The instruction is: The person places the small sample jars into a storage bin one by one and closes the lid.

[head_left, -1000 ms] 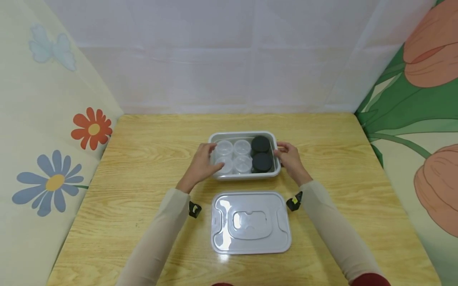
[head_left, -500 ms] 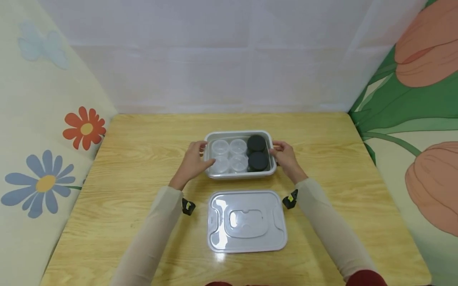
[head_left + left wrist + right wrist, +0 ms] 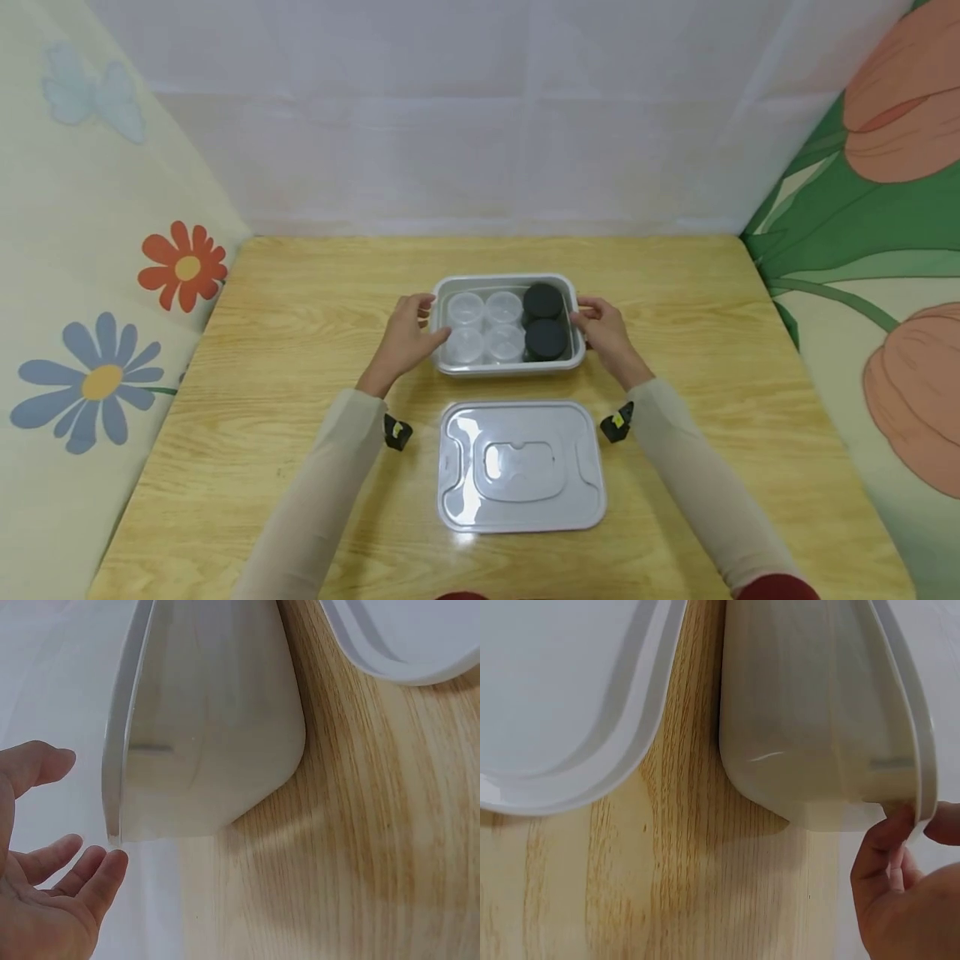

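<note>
A white plastic container (image 3: pixel 495 370) stands on the table with its top uncovered. Inside sit several clear round tubs (image 3: pixel 504 310) on the left and middle, and two black-topped round jars (image 3: pixel 545 338) at the right end. My left hand (image 3: pixel 405 342) is at the container's left end, fingers spread and loosely bent. The left wrist view has this hand (image 3: pixel 52 885) beside the rim, its fingertips close to the corner and the thumb apart from it. On the opposite end my right hand (image 3: pixel 606 335) pinches the rim, thumb above and fingers beneath, as the right wrist view confirms.
A whitish, glossy lid (image 3: pixel 522 467) lies flat on the wooden table (image 3: pixel 300 467), just in front of the container. A white cloth wall (image 3: pixel 480 167) rises behind the table, with flower-printed panels on both sides.
My left hand has shifted a little left, its thumb withdrawing from over the front left tub. The right hand keeps its pinch on the container's rim. The view sways slightly.
</note>
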`<state>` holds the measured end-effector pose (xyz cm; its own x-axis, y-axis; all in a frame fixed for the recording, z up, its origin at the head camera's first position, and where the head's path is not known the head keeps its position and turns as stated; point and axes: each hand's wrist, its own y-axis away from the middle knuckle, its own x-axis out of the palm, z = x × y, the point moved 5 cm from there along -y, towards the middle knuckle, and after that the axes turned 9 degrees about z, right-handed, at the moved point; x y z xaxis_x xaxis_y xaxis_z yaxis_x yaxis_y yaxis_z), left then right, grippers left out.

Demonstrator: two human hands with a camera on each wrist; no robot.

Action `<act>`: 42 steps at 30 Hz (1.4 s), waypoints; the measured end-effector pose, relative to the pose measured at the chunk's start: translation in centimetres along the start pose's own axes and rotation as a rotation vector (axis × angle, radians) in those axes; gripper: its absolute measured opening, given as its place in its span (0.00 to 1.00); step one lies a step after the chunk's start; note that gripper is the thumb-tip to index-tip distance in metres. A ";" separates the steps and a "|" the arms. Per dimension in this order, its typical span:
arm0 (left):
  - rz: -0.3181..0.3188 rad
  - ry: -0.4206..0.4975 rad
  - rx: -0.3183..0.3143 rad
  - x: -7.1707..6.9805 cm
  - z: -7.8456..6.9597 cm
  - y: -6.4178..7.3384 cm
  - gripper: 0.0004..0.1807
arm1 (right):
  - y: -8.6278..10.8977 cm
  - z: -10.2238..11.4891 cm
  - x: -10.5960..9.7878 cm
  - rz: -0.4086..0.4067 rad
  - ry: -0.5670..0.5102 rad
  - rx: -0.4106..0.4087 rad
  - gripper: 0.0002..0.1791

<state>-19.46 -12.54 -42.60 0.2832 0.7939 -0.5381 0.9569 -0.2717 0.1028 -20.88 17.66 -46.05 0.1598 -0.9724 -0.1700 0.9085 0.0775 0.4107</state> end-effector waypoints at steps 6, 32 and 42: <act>-0.021 0.026 -0.032 -0.2 0.5 0.2 0.32 | 0.3 -0.1 -0.4 0.002 0.008 -0.022 0.24; 0.095 0.123 -0.293 1.1 4.1 8.4 0.24 | 7.3 -5.4 -1.6 0.199 0.155 0.127 0.26; 0.182 0.446 -0.423 3.3 5.1 11.4 0.24 | 10.0 -6.9 -0.7 0.296 0.101 0.202 0.26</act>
<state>-7.96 -15.79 -47.48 0.3560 0.9301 -0.0902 0.8080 -0.2579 0.5297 -9.26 20.68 -48.00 0.4510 -0.8868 -0.1005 0.7243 0.2978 0.6219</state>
